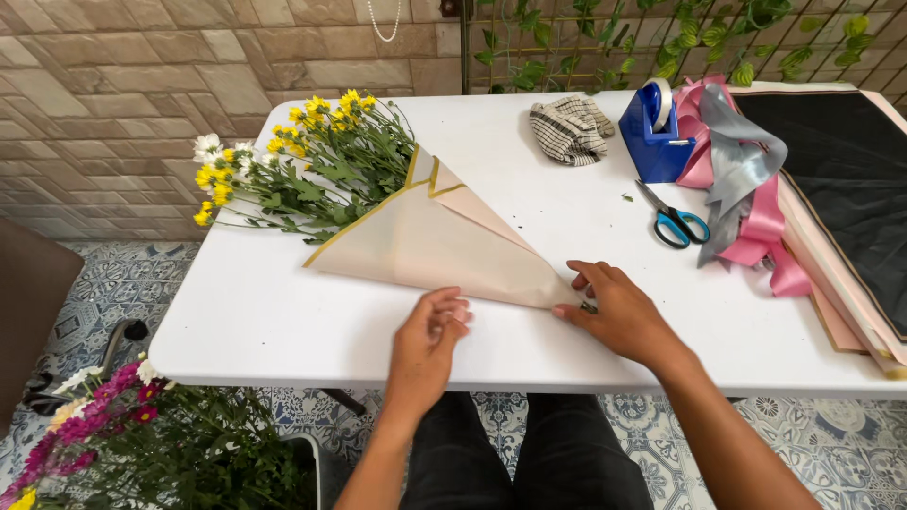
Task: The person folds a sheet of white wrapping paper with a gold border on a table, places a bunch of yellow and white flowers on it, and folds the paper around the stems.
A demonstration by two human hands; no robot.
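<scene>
Near the counter's (283, 331) front edge, we press our right hand (619, 312) flat on the wrapped bouquet's (416, 227) narrow tip; our left hand (430, 340), loosely curled and empty, touches its lower paper edge.

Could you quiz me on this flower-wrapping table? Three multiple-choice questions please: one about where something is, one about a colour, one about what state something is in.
1. Where do the scissors lie?
A. on the floor
B. on the white table, beside the ribbons
C. in the left hand

2. What colour is the tape dispenser?
A. blue
B. red
C. green

3. How are the flowers now?
A. standing in a vase
B. loose on the floor
C. lying wrapped in a cone of wrapping paper

Answers:
1 B: they rest on the tabletop, just left of the pink and grey ribbons.
2 A: its body is plainly blue.
3 C: the blooms stick out of the beige cone, with the left hand and right hand at its narrow end.
</scene>
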